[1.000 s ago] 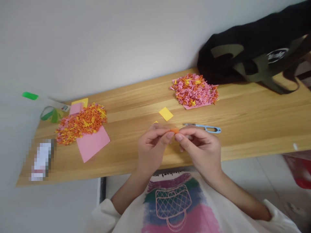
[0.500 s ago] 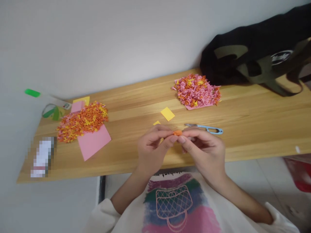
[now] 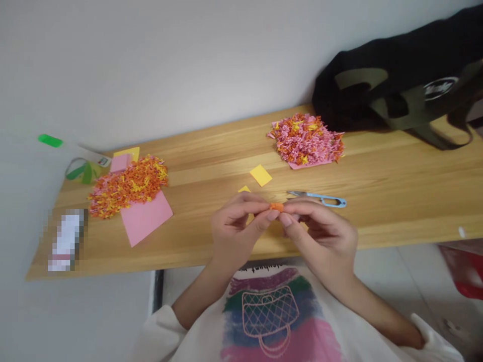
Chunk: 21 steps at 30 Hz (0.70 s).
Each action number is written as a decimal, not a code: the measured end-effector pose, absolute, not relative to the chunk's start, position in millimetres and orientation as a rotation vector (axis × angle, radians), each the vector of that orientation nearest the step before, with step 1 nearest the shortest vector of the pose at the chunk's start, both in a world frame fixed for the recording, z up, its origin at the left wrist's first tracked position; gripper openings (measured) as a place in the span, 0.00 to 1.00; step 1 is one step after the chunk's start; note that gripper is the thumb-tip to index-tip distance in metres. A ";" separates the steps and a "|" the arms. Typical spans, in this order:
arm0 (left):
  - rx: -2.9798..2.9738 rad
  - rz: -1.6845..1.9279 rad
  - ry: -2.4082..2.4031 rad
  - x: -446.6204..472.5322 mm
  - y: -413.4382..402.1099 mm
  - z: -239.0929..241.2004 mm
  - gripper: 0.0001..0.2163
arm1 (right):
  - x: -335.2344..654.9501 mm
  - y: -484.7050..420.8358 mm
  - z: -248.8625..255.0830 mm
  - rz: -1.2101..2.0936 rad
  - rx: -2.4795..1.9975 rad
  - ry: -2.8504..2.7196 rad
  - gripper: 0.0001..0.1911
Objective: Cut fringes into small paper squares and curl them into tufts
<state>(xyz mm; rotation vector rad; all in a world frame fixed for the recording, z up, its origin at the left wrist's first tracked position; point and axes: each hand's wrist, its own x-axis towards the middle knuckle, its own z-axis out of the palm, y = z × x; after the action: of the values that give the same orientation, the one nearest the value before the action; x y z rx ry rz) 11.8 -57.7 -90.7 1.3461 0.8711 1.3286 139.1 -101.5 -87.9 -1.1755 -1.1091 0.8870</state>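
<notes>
Between the fingertips of both hands is a small orange piece (image 3: 276,206), perhaps rolled paper; its exact form is too small to tell. My left hand (image 3: 241,226) pinches its left end with thumb and forefinger. Its right end is pinched by my right hand (image 3: 320,229). Just beyond the right fingers, blue-handled thread snips (image 3: 332,200) lie on the table. Two yellow paper squares (image 3: 260,175) lie past the left hand, one partly hidden behind the fingers.
Piles of small orange, pink and yellow pieces lie at the left (image 3: 130,186) and back right (image 3: 307,141) of the wooden table (image 3: 211,151). Pink paper (image 3: 147,221) and a blurred-out object (image 3: 66,241) are at left. A black bag (image 3: 377,85) fills the back right corner.
My right hand has shifted slightly to the right, and its thumb has drawn a little away from the left thumb. Both hands still pinch the orange piece.
</notes>
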 end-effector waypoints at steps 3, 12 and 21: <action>1.365 1.333 0.873 11.5 -58.5 -89.8 0.03 | 137.2 -104.0 -88.3 0.852 -1.188 -1.113 0.07; 1.469 1.392 0.860 12.0 -57.5 -88.7 0.05 | 134.6 -109.3 -89.4 0.731 -1.187 -1.173 0.13; 1.411 1.416 0.801 13.2 -58.7 -85.7 0.07 | 137.9 -111.2 -82.4 0.637 -1.100 -1.299 0.20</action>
<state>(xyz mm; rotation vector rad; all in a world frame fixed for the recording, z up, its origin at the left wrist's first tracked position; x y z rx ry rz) 13.2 -58.7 -85.7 1.4115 0.8012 1.4158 137.9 -111.2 -82.4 -1.1002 -1.2994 0.6373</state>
